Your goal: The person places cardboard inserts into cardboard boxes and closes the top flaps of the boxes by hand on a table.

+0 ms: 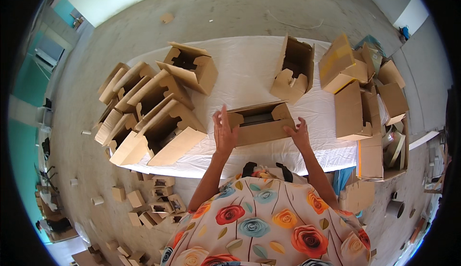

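A long brown cardboard box (261,135) with its top uncovered lies on the white-covered table in front of me. Something dark and flat shows inside it. My left hand (224,134) is at the box's left end, fingers stretched upward and apart, the thumb side close against the cardboard. At the opposite end, my right hand (299,134) has its fingers spread and its thumb near or on the right corner. Neither hand wraps around the box. Just behind it stands another uncovered cardboard box (292,89) with a notched flap.
Several uncovered cardboard boxes (175,146) crowd the table's left side, with one box (204,74) behind them. More boxes (353,110) are piled at the right edge. The table's white cloth (240,64) is wrinkled. Small cardboard pieces (136,199) lie on the floor at lower left.
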Motion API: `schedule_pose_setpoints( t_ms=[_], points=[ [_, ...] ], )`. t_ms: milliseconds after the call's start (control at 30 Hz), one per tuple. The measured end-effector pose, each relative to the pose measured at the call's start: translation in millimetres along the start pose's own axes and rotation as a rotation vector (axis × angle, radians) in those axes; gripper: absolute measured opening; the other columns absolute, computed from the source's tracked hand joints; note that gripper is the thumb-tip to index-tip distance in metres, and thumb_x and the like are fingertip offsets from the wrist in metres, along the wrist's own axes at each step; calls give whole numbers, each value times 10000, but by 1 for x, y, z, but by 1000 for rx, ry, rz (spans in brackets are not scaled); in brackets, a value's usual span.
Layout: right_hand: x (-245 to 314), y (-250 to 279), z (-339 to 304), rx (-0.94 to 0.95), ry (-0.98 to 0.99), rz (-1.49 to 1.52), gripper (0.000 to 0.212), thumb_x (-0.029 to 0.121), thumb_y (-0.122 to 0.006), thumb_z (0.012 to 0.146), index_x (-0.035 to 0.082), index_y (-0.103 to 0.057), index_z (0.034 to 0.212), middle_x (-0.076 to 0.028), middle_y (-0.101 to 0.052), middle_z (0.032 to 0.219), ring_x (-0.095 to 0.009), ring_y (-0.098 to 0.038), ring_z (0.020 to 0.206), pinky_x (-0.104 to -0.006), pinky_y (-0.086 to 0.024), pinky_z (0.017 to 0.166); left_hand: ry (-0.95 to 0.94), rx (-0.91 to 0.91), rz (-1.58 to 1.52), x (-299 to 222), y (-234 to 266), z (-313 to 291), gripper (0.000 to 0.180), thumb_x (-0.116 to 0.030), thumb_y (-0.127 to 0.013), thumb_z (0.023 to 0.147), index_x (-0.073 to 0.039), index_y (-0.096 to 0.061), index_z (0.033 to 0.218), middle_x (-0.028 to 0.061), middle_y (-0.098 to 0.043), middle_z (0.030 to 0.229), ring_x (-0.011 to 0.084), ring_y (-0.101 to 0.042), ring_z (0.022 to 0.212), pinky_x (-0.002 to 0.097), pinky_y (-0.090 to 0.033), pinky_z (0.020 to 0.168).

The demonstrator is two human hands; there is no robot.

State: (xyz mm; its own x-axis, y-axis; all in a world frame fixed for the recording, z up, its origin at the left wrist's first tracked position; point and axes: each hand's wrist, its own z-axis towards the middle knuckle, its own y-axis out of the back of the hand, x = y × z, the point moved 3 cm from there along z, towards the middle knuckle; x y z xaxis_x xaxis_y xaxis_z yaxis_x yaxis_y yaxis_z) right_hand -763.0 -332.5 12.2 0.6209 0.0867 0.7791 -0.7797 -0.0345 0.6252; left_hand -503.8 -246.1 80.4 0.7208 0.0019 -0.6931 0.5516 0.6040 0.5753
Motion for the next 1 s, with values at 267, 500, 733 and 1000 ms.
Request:
schedule_pose_setpoints(
  t_ms=[267, 500, 733, 1000],
  points=[
    [-17, -11, 3, 693, -413, 247, 565, 421, -486, 860, -96, -484, 1085, -168, -580, 975, -231, -616, 754, -302, -525, 634, -27, 249, -121, 35, -19, 19, 355, 8, -604, 651, -104, -568, 986, 113, -510, 1018, 347, -490, 959, 414, -454, 754],
    [29, -97, -28, 746, -554, 522, 509, 363, -496, 867, -85, -450, 1102, -122, -553, 876, -197, -615, 720, -270, -532, 607, -110, 257, 471, 29, -11, 47, 366, -143, -634, 691, -143, -567, 1051, 94, -481, 1141, 356, -406, 1090, 580, -251, 947],
    [48, -158, -10, 952, -253, 361, 385, 312, -529, 852, -50, -510, 981, -125, -564, 900, -220, -603, 754, -310, -509, 681, -126, 262, 606, 57, -11, 32, 500, -276, -614, 728, -183, -486, 1203, 100, -351, 1319, 404, -173, 1283, 655, -82, 970],
    [89, -14, 119, -166, 567, -111, 571, 76, -607, 739, 27, -369, 1255, -194, -480, 1169, -328, -440, 1092, -379, -365, 931, -38, 320, 529, 76, -16, 15, 529, -246, -550, 805, -190, -372, 1300, 110, -237, 1403, 374, -152, 1302, 636, -185, 960]
  ],
)
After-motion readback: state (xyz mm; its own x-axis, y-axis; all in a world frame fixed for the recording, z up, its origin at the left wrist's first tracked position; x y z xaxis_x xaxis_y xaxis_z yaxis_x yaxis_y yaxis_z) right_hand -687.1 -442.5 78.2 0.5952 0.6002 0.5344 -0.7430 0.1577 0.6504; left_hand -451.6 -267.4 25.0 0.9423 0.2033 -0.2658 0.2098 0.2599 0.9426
